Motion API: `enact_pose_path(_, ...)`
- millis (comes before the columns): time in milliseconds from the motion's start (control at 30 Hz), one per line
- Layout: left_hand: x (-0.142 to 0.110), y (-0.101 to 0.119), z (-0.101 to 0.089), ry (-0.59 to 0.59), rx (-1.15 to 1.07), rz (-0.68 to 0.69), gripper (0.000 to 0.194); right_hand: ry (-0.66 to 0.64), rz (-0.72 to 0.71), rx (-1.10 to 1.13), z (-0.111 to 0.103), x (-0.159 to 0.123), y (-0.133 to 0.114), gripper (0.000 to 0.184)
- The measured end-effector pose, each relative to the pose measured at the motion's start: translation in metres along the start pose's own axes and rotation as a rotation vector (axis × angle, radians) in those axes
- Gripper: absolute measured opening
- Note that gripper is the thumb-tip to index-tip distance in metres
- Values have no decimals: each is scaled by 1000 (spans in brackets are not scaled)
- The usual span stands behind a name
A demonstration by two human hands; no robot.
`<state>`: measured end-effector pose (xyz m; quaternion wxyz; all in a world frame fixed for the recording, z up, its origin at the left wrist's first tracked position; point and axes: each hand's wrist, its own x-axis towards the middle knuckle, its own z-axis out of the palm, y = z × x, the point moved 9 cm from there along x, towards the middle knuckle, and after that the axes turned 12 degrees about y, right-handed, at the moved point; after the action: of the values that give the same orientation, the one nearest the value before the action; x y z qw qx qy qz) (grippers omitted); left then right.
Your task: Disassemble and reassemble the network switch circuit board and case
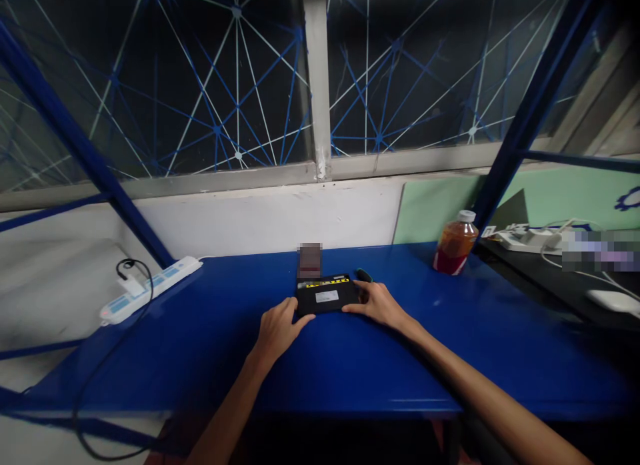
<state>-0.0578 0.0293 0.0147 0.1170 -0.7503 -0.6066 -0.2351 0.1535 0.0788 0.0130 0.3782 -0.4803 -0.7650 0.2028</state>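
Note:
A flat black box-like device (326, 295) with a white label and a yellow-black strip lies on the blue table (320, 371), near its middle. My left hand (278, 329) rests at the device's left front corner, fingers curled against its edge. My right hand (376, 303) grips the right end, fingers wrapped along its side. A small dark object (364, 275) lies just behind my right hand. A blurred upright item (309, 261) stands right behind the device.
A bottle of amber drink (454, 245) with a white cap stands at the table's back right. A white power strip (150, 289) with a black cable lies at the left edge. Further right, a dark desk (550, 285) carries another power strip and white cables.

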Motion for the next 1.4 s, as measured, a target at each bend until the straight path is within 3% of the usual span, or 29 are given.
enact_pose_path(200,1,-1,-2,12,-25,1,36,3,12,0,-3,1,0,50)
enact_pose_path(500,0,0,1,-31,-27,0,38,5,12,-30,-1,0,2,60)
enact_pose_path(700,0,-1,1,-53,-13,-13,37,-22,-30,-45,-1,0,-3,52)
enact_pose_path(1067,1,0,-4,-24,-8,-24,34,-11,-100,-366,-4,-3,-5,48)
enact_pose_path(1400,3,-4,-14,0,-17,-60,39,-15,-95,-401,-2,-3,4,44)
